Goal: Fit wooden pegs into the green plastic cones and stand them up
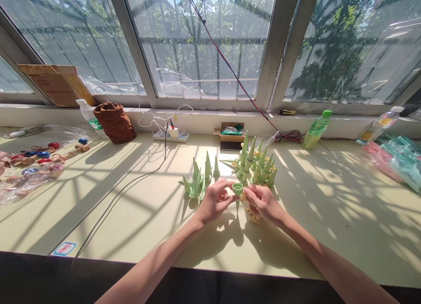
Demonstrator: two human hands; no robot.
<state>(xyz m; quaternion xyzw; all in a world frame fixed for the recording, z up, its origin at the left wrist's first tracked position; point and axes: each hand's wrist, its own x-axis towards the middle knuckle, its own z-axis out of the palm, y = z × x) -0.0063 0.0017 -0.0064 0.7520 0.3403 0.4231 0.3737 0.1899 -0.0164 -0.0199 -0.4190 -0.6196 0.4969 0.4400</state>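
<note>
Left hand (215, 199): small group of green cones (196, 181) just beyond blocks our forward path.
Right hand (264, 202): thicker cone cluster (258, 164) ahead, box (230, 145) behind it.
Table (332, 225), right side: we have a wide lane out to the green bottle (316, 129).
Table, left side: we can pass, but cables (165, 147) cross it.

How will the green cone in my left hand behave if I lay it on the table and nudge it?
The green cone will probably roll in a curve, as it tapers from a wide rim to a point. Its hollow-looking end suggests it is light. It is likely stiff: its rim looks round in your left hand.
</note>
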